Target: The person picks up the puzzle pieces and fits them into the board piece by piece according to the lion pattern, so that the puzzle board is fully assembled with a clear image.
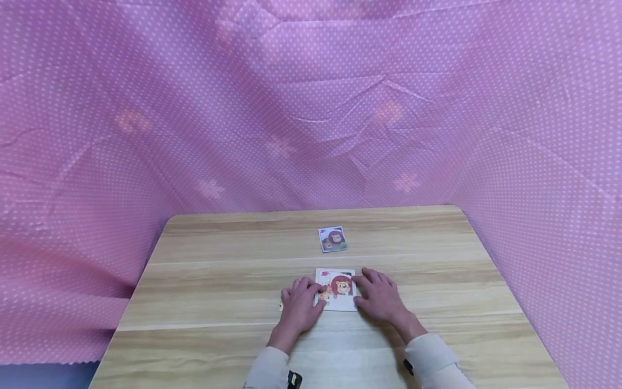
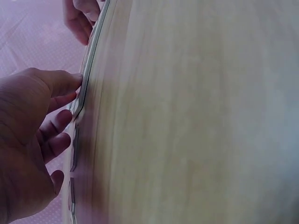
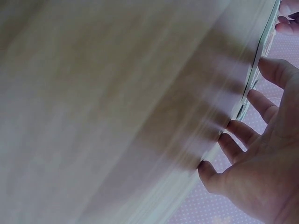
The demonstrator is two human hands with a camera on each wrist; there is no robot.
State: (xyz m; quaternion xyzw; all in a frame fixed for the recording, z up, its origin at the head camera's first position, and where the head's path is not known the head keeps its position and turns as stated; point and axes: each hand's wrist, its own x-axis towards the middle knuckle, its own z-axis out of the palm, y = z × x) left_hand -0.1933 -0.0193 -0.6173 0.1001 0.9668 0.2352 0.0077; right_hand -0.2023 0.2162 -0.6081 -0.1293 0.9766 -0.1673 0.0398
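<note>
A white-framed jigsaw puzzle board [image 1: 342, 303] lies flat on the table, its lion picture partly filled with pieces and its lower part bare white. My left hand [image 1: 299, 308] rests at the board's left side, index fingertip over the picture and thumb [image 2: 70, 83] at the near edge. The other left fingers hang loosely bent beside the board, above loose thin pieces [image 2: 74, 147]. At the right side, my right hand [image 1: 382, 297] touches the frame with thumb and index fingertip. Its remaining fingers [image 3: 240, 130] are spread, their tips down at the tabletop.
A small lion picture card [image 1: 332, 239] lies farther back on the wood-grain table [image 1: 218, 286]. Just left of my left hand, a puzzle piece [image 1: 281, 306] peeks out, partly hidden. Pink dotted cloth [image 1: 311, 108] hangs around the back and both sides.
</note>
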